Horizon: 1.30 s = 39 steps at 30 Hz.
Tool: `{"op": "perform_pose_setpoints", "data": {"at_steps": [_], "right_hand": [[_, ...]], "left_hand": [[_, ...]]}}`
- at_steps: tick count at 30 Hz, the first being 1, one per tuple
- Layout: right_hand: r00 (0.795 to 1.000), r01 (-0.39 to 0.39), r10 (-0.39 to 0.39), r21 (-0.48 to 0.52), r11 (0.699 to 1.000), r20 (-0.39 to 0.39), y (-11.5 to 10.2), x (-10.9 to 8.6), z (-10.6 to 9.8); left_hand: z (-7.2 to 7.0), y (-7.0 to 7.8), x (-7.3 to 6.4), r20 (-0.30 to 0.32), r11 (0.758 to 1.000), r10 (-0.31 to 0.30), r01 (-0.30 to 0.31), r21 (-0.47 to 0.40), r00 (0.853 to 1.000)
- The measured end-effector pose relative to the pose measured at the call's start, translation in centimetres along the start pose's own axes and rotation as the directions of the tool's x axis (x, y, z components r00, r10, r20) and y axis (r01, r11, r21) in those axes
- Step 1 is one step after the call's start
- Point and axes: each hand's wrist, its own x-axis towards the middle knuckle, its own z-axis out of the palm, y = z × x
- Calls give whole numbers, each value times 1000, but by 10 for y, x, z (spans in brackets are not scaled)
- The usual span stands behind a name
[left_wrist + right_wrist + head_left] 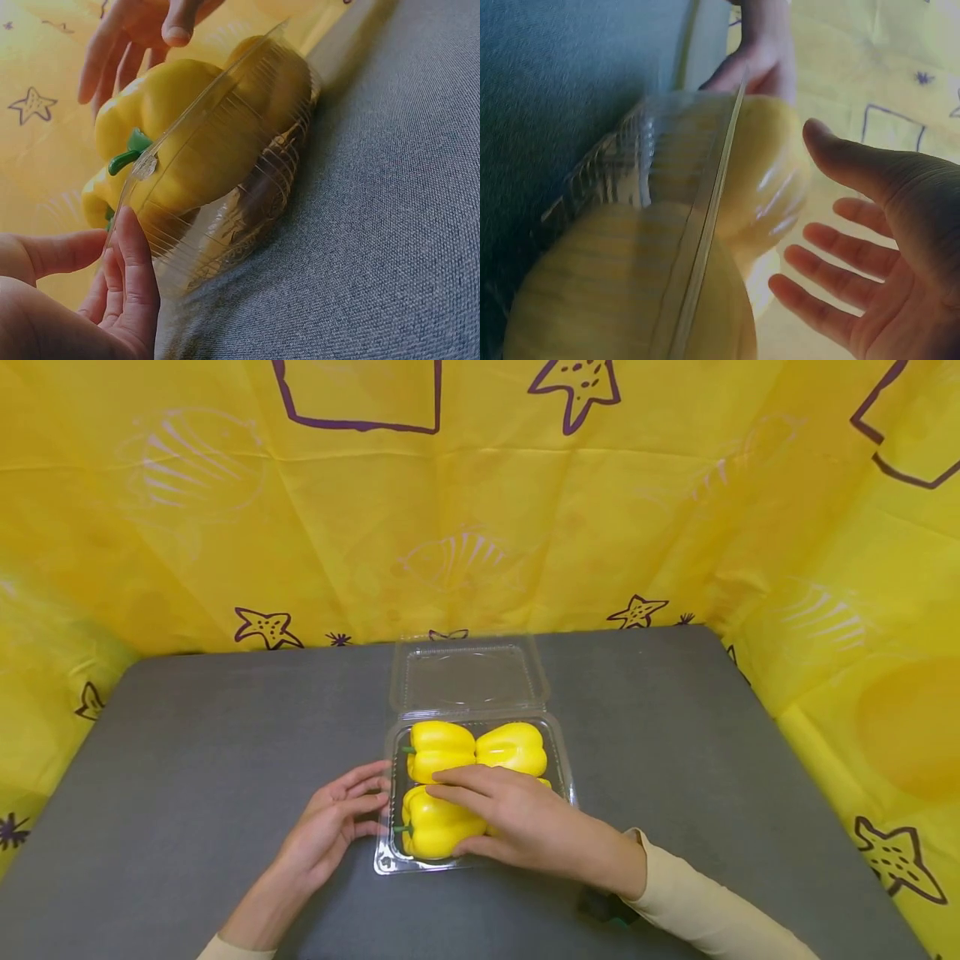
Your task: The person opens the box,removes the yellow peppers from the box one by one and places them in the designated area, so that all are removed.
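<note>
A clear plastic clamshell container (381, 852) holds several yellow bell peppers (438, 822), some with green stems (129, 152). Its hinged lid (468, 681) lies folded back, away from me. At the container's left rim my left hand (330, 822) pinches the edge between thumb and fingers, as the left wrist view shows. Over the near peppers hovers my right hand (525, 818), its fingers extended and spread. The right wrist view shows a gap between these fingers and the peppers (769, 172). My right hand hides most of the near right pepper.
The container stands on a grey cloth-covered table (247, 752). A yellow printed curtain (480, 502) with fish and starfish surrounds the back and sides. A small dark object (607, 906) shows under my right wrist; its kind is unclear.
</note>
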Motion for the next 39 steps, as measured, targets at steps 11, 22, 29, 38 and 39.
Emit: {"op": "perform_pose_setpoints", "data": {"at_steps": [11, 22, 29, 38, 39], "right_hand": [[996, 26, -23, -31, 999, 82, -11, 9, 8], [990, 28, 0, -195, 980, 143, -18, 13, 12], [989, 20, 12, -220, 975, 146, -19, 13, 12], [992, 31, -5, -205, 978, 127, -19, 12, 10], [992, 31, -6, -204, 978, 123, -19, 11, 10]], "left_hand": [[-1, 0, -1, 6, 1000, -5, 5, 7, 1000], [-1, 0, -1, 4, 1000, -6, 6, 7, 1000], [0, 0, 0, 9, 1000, 5, -5, 13, 1000], [1, 1, 0, 7, 1000, 2, -2, 18, 1000], [1, 1, 0, 7, 1000, 0, 0, 18, 1000]]}}
